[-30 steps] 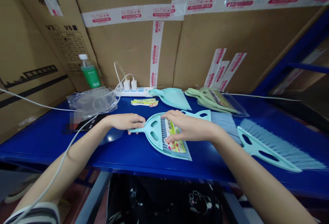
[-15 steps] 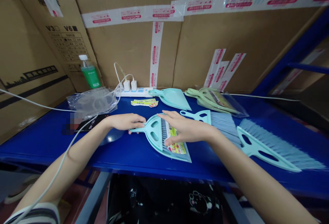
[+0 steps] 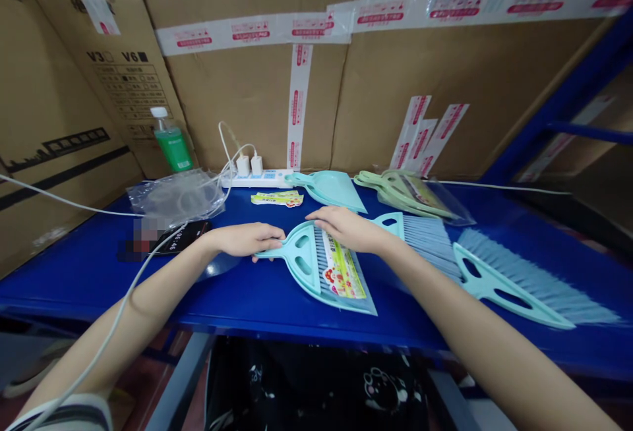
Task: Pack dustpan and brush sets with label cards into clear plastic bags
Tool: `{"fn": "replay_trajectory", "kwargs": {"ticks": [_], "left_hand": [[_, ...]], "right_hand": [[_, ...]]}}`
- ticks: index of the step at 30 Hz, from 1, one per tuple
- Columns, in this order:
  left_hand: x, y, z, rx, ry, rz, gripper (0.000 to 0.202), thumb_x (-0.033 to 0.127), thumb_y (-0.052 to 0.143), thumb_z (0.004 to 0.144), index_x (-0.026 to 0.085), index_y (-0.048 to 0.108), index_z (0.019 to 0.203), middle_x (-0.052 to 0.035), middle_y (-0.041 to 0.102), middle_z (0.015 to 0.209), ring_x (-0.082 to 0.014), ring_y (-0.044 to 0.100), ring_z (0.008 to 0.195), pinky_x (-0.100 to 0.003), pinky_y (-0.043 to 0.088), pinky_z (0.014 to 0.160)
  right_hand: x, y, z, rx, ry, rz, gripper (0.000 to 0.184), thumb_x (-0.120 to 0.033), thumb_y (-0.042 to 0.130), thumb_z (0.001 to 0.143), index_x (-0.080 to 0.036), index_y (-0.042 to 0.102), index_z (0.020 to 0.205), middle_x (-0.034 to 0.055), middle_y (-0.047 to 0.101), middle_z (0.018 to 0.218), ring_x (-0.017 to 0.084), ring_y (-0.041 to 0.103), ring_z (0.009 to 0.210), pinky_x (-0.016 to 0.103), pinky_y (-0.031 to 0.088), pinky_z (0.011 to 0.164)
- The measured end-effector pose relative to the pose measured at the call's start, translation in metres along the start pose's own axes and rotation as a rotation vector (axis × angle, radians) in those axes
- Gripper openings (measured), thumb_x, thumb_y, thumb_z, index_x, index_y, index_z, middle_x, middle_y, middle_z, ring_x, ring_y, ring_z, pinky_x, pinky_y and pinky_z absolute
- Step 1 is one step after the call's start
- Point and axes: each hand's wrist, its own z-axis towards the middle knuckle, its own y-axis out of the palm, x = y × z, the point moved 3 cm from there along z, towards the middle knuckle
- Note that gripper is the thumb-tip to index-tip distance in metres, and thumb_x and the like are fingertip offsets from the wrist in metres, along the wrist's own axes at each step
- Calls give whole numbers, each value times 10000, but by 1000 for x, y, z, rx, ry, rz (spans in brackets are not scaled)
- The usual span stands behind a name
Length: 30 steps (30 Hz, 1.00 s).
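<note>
A mint-green dustpan (image 3: 302,279) lies on the blue table with a small brush (image 3: 309,246) nested in it. A yellow paper label (image 3: 341,266) runs across the brush's grey bristles. My left hand (image 3: 252,240) is closed around the handle end of the set. At its far edge rests my right hand (image 3: 346,225), fingers stretched out across the top of the bristles and the label; its thumb is hidden. Just right of that hand lies another mint brush (image 3: 428,236), its handle partly covered by my wrist. A further mint brush (image 3: 514,292) lies to the right.
Behind are a mint dustpan (image 3: 331,187), a green bagged set (image 3: 410,194), a loose label (image 3: 277,199) and a power strip (image 3: 271,178) with chargers. To the left are clear plastic (image 3: 175,197), a phone (image 3: 180,238), a green bottle (image 3: 173,144) and a trailing white cable (image 3: 119,316).
My right hand has slid off the label's middle toward the dustpan's far edge, uncovering more of the label. The dustpan and my left hand have shifted slightly right.
</note>
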Motion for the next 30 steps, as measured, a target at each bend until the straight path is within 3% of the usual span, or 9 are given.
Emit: {"fn": "replay_trajectory", "kwargs": {"ticks": [14, 20, 23, 26, 30], "left_hand": [[7, 5, 2, 33, 55, 37, 281, 403, 342, 921, 184, 436, 772, 50, 405, 644, -87, 460, 529, -207, 395, 524], [12, -3, -1, 142, 52, 194, 319, 383, 334, 925, 179, 458, 714, 49, 423, 596, -93, 423, 534, -215, 351, 561], [10, -8, -2, 271, -49, 396, 325, 352, 330, 932, 182, 478, 699, 20, 509, 641, -119, 465, 596, -230, 345, 587], [5, -12, -3, 431, -248, 635, 259, 308, 378, 918, 186, 544, 760, -31, 592, 777, -167, 544, 715, -251, 366, 619], [1, -14, -5, 531, -485, 798, 204, 226, 408, 894, 173, 605, 882, -97, 601, 888, -229, 602, 816, -292, 412, 669]], "right_hand": [[8, 1, 4, -1, 9, 82, 314, -130, 350, 858, -181, 659, 837, 70, 694, 914, 203, 619, 883, 353, 453, 809], [11, -2, 3, -19, 7, 98, 304, -132, 337, 857, -181, 636, 831, 64, 687, 904, 196, 612, 862, 337, 447, 793], [13, -3, 3, -24, 7, 87, 302, -133, 336, 855, -183, 633, 831, 64, 686, 904, 198, 611, 860, 339, 447, 791], [17, -3, 2, -26, 25, 80, 301, -129, 336, 851, -184, 631, 829, 67, 684, 905, 200, 612, 854, 338, 451, 778], [21, -3, 2, -23, 38, 70, 302, -129, 331, 853, -190, 625, 825, 64, 680, 903, 199, 610, 859, 337, 450, 784]]}}
